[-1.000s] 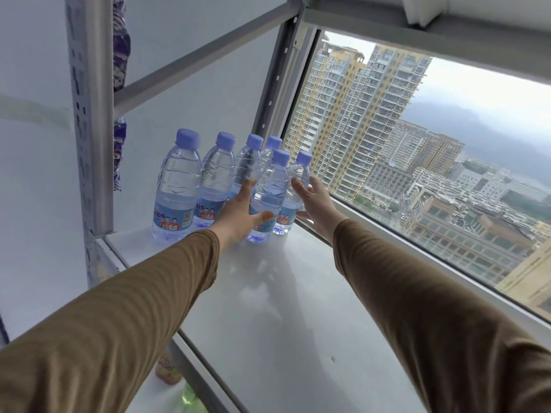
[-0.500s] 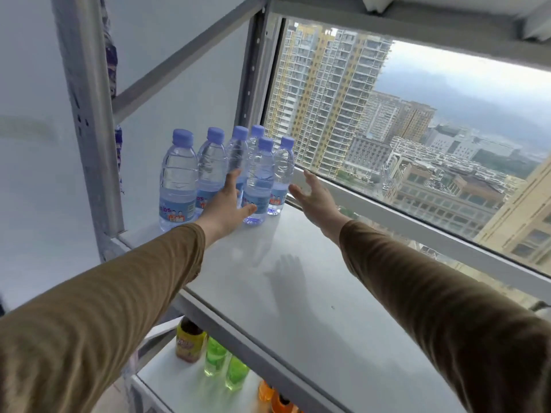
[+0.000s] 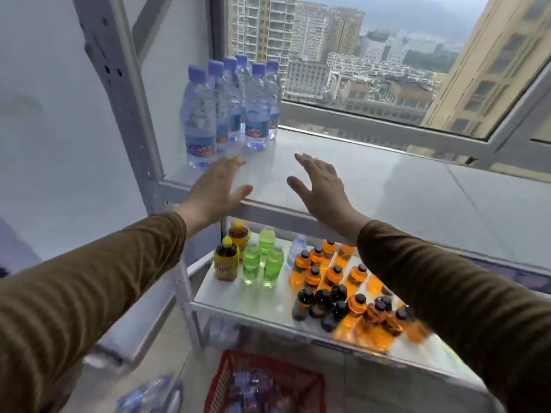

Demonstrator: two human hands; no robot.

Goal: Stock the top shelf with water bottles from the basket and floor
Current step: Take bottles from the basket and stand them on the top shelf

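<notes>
Both hands are empty, fingers spread. The left hand (image 3: 216,186) hovers over the front edge of the top shelf (image 3: 372,186), just in front of the nearest water bottle but apart from it; the right hand (image 3: 320,186) hangs beside it over bare shelf. Six water bottles (image 3: 232,108) stand upright in a tight cluster at the shelf's back left corner, near the window (image 3: 372,70). Below, the lower shelf (image 3: 256,302) carries green, orange and dark drinks. On the floor, a red basket (image 3: 220,380) holds more bottles, blurred, and others lie beside it at the left. Full bottles will likely feel fairly heavy, with thin walls that give under a squeeze and smooth plastic that may slip; grasping around the labelled middle seems safest.
</notes>
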